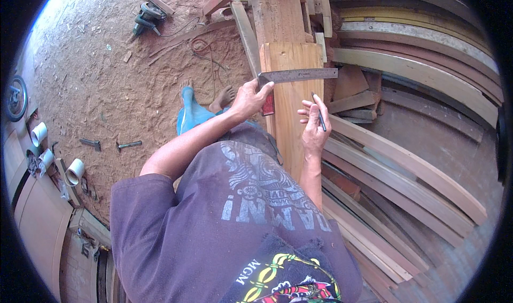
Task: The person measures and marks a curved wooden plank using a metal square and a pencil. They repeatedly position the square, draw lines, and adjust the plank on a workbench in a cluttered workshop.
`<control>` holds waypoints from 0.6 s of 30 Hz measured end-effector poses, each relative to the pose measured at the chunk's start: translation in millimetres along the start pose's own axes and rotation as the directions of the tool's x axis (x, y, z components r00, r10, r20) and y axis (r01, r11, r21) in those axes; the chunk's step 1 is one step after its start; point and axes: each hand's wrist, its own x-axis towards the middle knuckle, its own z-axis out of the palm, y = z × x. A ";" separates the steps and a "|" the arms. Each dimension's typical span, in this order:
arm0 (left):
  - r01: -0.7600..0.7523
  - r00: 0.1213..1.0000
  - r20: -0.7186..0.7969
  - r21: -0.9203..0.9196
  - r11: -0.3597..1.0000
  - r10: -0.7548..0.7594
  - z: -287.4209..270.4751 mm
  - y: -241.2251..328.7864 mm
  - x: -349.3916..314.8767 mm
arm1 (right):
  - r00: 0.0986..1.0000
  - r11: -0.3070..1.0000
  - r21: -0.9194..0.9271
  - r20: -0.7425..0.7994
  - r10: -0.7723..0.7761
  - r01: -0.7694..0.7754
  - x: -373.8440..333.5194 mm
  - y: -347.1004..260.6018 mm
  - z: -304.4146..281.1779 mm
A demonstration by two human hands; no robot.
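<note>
A pale wooden board (288,126) lies lengthwise in front of me on a workbench. Across it, close to its far end, rests the metal blade of a try square (299,75), whose red handle sits along the board's left edge. My left hand (248,100) is closed around the corner of the square, thumb on top. Over the right side of the board is my right hand (315,134), palm turned up, with a dark pencil (321,122) held among its fingers. The pencil stays apart from the blade.
Long planks (406,169) are stacked to my right. On the sawdust-covered floor at left lie a green power tool (147,20) with a cord, a hammer (129,144) and another hammer-like tool (91,143). White cylindrical containers (75,169) stand at the far left.
</note>
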 end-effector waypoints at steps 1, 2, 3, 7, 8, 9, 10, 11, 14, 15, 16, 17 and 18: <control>0.019 1.000 0.019 -0.006 1.000 -0.019 -0.1 -0.3 0.5 | 1.000 1.000 0.000 0.004 0.008 -0.008 1.1 -0.4 0.1; 0.029 0.999 0.022 -0.013 1.000 -0.028 0.0 -0.8 0.9 | 1.000 1.000 0.004 0.013 0.006 -0.006 2.7 -1.2 0.3; 0.037 0.999 0.025 -0.021 0.999 -0.037 0.3 -1.2 1.3 | 1.000 1.000 0.001 0.015 0.023 -0.023 5.0 -2.6 0.5; 0.044 0.999 0.027 -0.032 0.998 -0.044 1.2 -3.0 1.5 | 0.999 0.994 0.110 0.049 0.021 -0.026 22.7 -13.3 4.4; 0.051 0.998 0.027 -0.035 0.998 -0.050 1.5 -3.2 1.5 | 0.997 0.990 0.134 0.062 0.045 -0.053 28.6 -17.0 5.8; 0.058 0.998 0.027 -0.038 0.998 -0.057 1.7 -3.1 1.3 | 0.995 0.984 0.157 0.077 0.068 -0.079 34.6 -20.5 7.9; 0.064 0.998 0.027 -0.041 0.997 -0.063 1.5 -3.0 1.4 | 0.991 0.981 0.172 0.110 0.070 -0.089 41.1 -23.5 11.1; 0.048 0.999 0.012 -0.047 0.998 -0.048 1.5 -2.3 1.3 | 0.987 0.978 0.185 0.142 0.074 -0.100 48.1 -26.2 14.3; 0.018 1.000 -0.022 -0.051 0.999 -0.020 2.0 0.2 0.9 | 0.968 0.970 0.203 0.236 0.084 -0.134 67.9 -29.0 25.1; 0.025 0.999 -0.025 -0.046 0.999 -0.026 2.2 1.1 0.1 | 0.960 0.974 0.183 0.267 0.085 -0.137 74.0 -28.6 28.5; 0.035 0.999 -0.029 -0.047 0.998 -0.036 2.2 2.0 -0.5 | 0.952 0.977 0.157 0.293 0.092 -0.143 79.7 -27.7 31.8; 0.025 0.999 -0.031 -0.048 0.999 -0.027 2.3 2.8 -1.0 | 0.950 0.979 0.158 0.303 0.079 -0.132 84.3 -26.4 35.4; 0.021 0.999 -0.034 -0.056 0.998 -0.023 2.5 3.3 -1.7 | 0.943 0.975 0.170 0.323 0.082 -0.143 87.9 -25.0 38.2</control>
